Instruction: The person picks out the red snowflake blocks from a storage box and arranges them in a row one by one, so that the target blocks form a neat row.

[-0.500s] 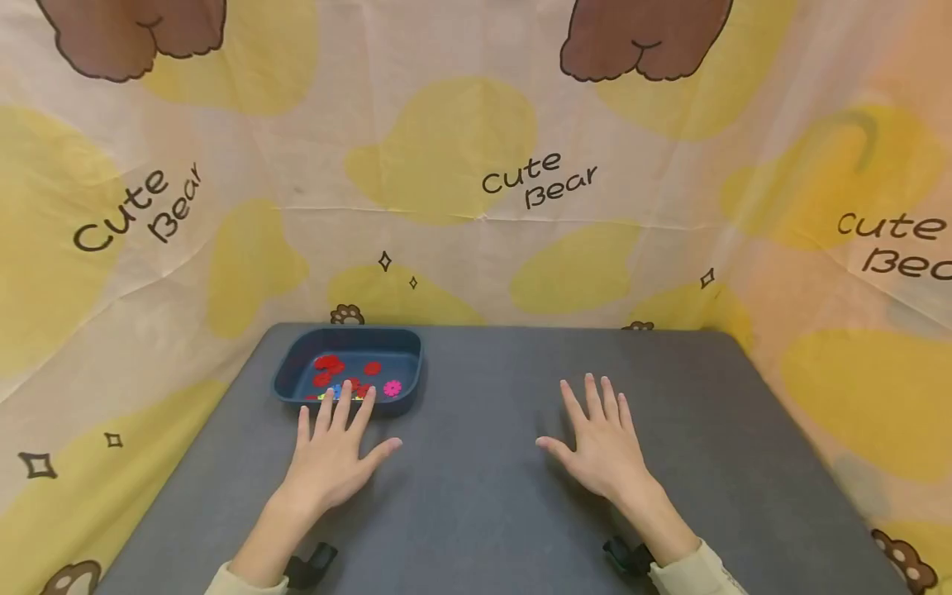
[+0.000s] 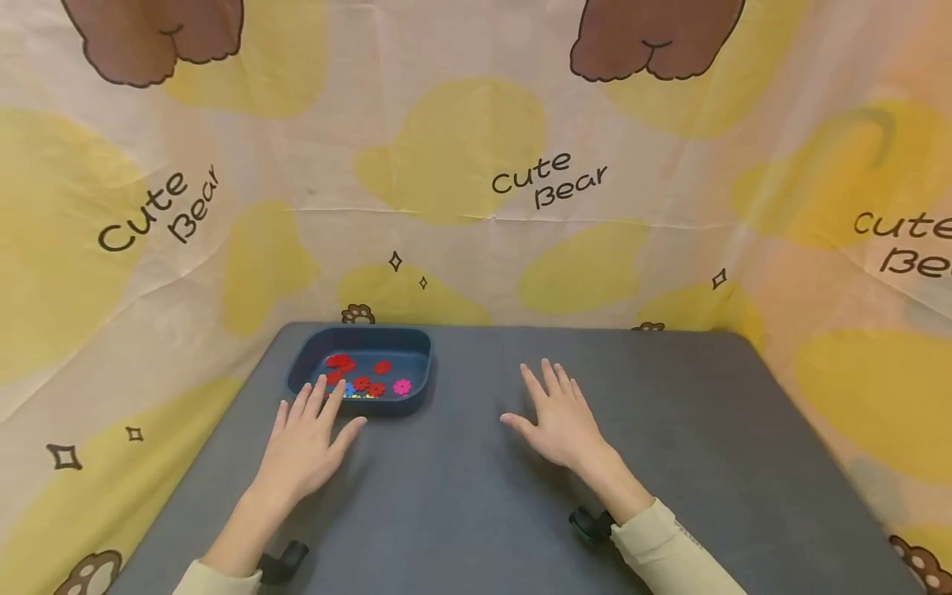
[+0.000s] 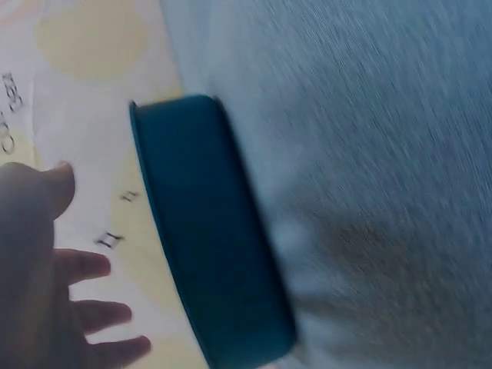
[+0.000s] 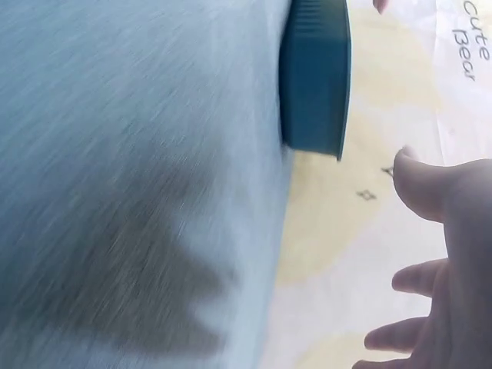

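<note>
Holds nothing in spread left hand (image 2: 300,450) or right hand (image 2: 564,424); has the blue tray (image 2: 372,341) on the counter (image 2: 454,496) at one o'clock from the nearer left hand, lengthwise nine to three.

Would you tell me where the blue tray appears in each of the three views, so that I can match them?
Head: the blue tray is left of centre, near the far edge of the grey table.
Left wrist: the blue tray slants from upper left of centre down to the bottom edge.
Right wrist: the blue tray is right of centre, cut off by the top edge.
Shared landmark: the patterned cloth, with yellow patches and star outlines.
</note>
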`<action>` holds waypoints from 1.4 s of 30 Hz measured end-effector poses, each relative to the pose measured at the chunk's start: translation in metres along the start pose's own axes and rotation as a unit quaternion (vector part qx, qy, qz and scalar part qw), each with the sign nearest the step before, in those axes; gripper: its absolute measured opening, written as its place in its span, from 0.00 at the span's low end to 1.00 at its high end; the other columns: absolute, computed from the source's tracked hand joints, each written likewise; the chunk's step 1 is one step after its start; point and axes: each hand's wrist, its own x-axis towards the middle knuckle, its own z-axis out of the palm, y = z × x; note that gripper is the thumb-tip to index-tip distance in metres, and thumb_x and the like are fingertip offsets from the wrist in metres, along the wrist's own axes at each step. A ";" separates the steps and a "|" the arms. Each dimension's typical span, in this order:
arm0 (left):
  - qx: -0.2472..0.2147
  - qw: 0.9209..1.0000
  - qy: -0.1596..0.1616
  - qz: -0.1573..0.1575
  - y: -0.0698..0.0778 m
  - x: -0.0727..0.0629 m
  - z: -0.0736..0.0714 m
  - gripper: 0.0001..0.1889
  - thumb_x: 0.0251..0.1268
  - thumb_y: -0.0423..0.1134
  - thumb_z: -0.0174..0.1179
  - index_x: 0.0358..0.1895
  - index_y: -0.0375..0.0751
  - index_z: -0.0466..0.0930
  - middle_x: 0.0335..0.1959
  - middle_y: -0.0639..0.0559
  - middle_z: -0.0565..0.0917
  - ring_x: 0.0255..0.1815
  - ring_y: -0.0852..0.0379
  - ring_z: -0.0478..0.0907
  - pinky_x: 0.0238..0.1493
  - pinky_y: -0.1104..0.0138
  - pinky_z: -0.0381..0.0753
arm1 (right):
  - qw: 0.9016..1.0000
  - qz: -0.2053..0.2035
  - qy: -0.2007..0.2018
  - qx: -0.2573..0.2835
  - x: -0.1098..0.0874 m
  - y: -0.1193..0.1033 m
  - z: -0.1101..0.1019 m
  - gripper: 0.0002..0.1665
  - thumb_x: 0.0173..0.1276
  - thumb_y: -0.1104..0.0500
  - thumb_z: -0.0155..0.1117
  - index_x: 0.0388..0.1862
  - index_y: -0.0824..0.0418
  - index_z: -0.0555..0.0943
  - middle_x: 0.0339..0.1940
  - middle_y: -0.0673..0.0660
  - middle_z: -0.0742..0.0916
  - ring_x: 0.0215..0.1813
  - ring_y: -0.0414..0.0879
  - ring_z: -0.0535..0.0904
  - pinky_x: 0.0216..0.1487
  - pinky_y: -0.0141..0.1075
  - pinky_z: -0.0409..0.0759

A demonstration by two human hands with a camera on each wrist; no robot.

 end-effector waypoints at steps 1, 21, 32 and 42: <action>-0.002 1.000 0.013 0.002 -0.003 0.002 0.000 0.40 0.76 0.62 0.49 0.79 0.38 0.58 0.79 0.29 0.55 0.78 0.27 0.50 0.74 0.32 0.44 | 1.000 -0.003 -0.003 0.005 0.004 -0.004 0.001 0.53 0.72 0.27 0.53 0.85 0.53 0.51 0.83 0.67 0.54 0.83 0.64 0.46 0.79 0.60 0.48; -0.105 0.988 0.103 -0.037 -0.047 0.027 -0.001 0.30 0.80 0.52 0.48 0.73 0.32 0.67 0.75 0.27 0.62 0.74 0.25 0.57 0.67 0.30 0.58 | 0.989 -0.030 -0.006 0.146 0.064 -0.065 0.034 0.44 0.75 0.31 0.52 0.83 0.47 0.58 0.81 0.61 0.63 0.79 0.60 0.61 0.69 0.65 0.67; -0.145 0.981 0.109 -0.069 -0.070 0.047 0.013 0.28 0.81 0.49 0.46 0.74 0.34 0.65 0.76 0.27 0.59 0.74 0.23 0.56 0.66 0.28 0.56 | 0.974 -0.054 0.014 0.218 0.095 -0.081 0.058 0.40 0.76 0.36 0.55 0.80 0.50 0.63 0.77 0.58 0.69 0.77 0.56 0.66 0.71 0.57 0.68; -0.209 0.971 0.081 -0.081 -0.092 0.050 0.021 0.29 0.82 0.47 0.46 0.74 0.28 0.62 0.74 0.24 0.60 0.75 0.24 0.54 0.69 0.32 0.57 | 0.959 -0.033 -0.023 0.280 0.104 -0.090 0.082 0.38 0.75 0.39 0.58 0.78 0.53 0.67 0.75 0.57 0.73 0.75 0.55 0.67 0.72 0.55 0.68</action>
